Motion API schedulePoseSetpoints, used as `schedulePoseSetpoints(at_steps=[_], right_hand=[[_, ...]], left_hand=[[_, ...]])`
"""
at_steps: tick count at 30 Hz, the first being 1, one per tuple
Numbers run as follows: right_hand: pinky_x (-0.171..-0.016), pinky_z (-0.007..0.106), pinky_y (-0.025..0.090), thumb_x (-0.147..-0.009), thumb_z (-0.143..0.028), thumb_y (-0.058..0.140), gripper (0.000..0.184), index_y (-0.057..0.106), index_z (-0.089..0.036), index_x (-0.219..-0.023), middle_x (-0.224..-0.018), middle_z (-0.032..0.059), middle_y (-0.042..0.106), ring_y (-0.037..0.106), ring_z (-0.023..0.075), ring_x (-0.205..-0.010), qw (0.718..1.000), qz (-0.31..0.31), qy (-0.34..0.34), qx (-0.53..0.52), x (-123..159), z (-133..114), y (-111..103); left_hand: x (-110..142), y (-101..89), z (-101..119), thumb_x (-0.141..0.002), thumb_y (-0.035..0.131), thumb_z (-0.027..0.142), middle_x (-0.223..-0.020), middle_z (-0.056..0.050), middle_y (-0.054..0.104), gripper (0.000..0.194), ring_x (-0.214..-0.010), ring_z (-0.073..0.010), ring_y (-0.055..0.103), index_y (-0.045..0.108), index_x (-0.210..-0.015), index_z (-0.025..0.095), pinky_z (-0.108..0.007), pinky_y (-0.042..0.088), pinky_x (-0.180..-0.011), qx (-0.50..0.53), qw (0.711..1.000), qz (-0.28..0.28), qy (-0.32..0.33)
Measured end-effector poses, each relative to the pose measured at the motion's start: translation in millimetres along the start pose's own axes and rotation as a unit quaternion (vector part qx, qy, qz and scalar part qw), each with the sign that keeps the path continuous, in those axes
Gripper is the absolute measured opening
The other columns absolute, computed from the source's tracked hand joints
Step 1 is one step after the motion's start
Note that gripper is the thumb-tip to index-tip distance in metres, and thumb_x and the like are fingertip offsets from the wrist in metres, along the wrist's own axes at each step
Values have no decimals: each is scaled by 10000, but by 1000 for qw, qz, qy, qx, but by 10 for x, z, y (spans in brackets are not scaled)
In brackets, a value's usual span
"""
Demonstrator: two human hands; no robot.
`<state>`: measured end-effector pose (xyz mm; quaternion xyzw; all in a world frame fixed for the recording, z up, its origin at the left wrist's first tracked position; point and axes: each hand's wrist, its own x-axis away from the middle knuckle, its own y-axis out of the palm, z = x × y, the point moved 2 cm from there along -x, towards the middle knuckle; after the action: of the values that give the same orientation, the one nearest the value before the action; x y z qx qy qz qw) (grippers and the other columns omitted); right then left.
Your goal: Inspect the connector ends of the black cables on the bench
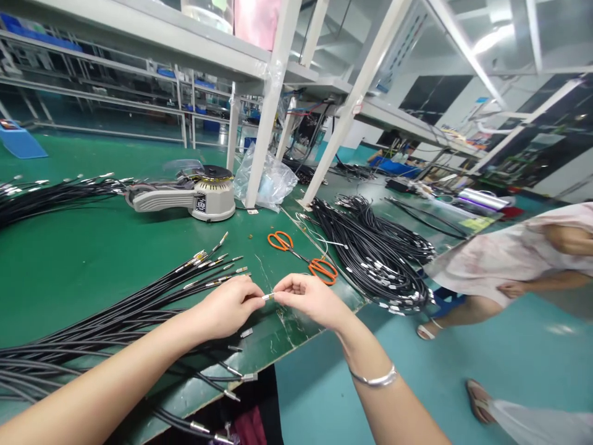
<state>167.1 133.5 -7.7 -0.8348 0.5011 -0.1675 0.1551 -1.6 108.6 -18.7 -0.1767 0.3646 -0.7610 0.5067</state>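
Note:
Between the fingertips of both hands is a small silvery cable connector [268, 297], with a yellowish part at its right end. My left hand [231, 304] pinches it from the left, and my right hand [311, 299] closes on its right end. The fingers cover most of it, so its cable cannot be followed. Under and beside my left arm lies a spread bundle of black cables [139, 306] with metal connectors at their ends. Just beyond my right hand, orange-handled scissors [300, 254] rest on the green table [222, 238].
A grey tape dispenser [214, 196] stands farther back, near a clear plastic bag [266, 179] and white shelf posts [271, 105]. Coiled black cables [370, 253] lie to the right, and more cables [60, 198] at far left. A seated person [523, 253] is beyond the table's right edge.

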Motion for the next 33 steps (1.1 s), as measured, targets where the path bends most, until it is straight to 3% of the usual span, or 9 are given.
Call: schedulePoseSetpoints(at_steps=[8, 13, 22, 28, 30, 33], right_hand=[[-524, 217, 367, -701, -272, 601, 136, 643, -143, -704, -627, -5, 575, 476, 98, -566, 999, 1, 15, 35, 179, -3, 87], [-518, 216, 367, -708, -280, 589, 140, 629, -149, -679, -617, -9, 571, 477, 99, -559, 998, 35, 11, 42, 249, 23, 128], [-545, 214, 384, -712, -265, 580, 131, 627, -145, -692, -648, -2, 593, 503, 106, -587, 998, 42, 13, 43, 299, 41, 187], [-516, 203, 358, -733, -265, 566, 138, 615, -142, -693, -623, -14, 562, 471, 95, -563, 999, 37, 21, 21, 379, 123, 218], [-521, 204, 365, -737, -252, 561, 124, 615, -149, -693, -624, -14, 573, 481, 99, -568, 999, 19, 27, 16, 481, 144, 181], [-536, 213, 395, -722, -210, 571, 109, 640, -159, -657, -613, -3, 613, 529, 116, -574, 993, -102, 46, 43, 617, 153, 97]], left_hand=[[116, 90, 58, -834, 424, 247, -791, -28, 616, 220, -788, -165, 537, 631, -805, 177, -272, 407, -731, -6, 1000, -13, -17], [144, 149, 88, -831, 433, 218, -744, -21, 595, 204, -772, -160, 520, 618, -757, 176, -268, 403, -712, -12, 1000, 25, 6], [163, 269, 110, -824, 438, 180, -720, -31, 584, 198, -761, -170, 514, 606, -720, 169, -276, 398, -700, -34, 999, 39, 2], [176, 306, 216, -834, 421, 174, -740, -59, 590, 222, -783, -190, 515, 621, -741, 155, -299, 404, -720, -76, 997, 4, 10], [224, 240, 287, -843, 408, 184, -757, -62, 592, 230, -780, -197, 514, 629, -781, 163, -318, 404, -727, -99, 994, -17, 34], [340, 34, 275, -864, 382, 205, -854, -57, 594, 236, -823, -197, 507, 614, -910, 194, -338, 400, -765, -115, 991, -7, 72]])
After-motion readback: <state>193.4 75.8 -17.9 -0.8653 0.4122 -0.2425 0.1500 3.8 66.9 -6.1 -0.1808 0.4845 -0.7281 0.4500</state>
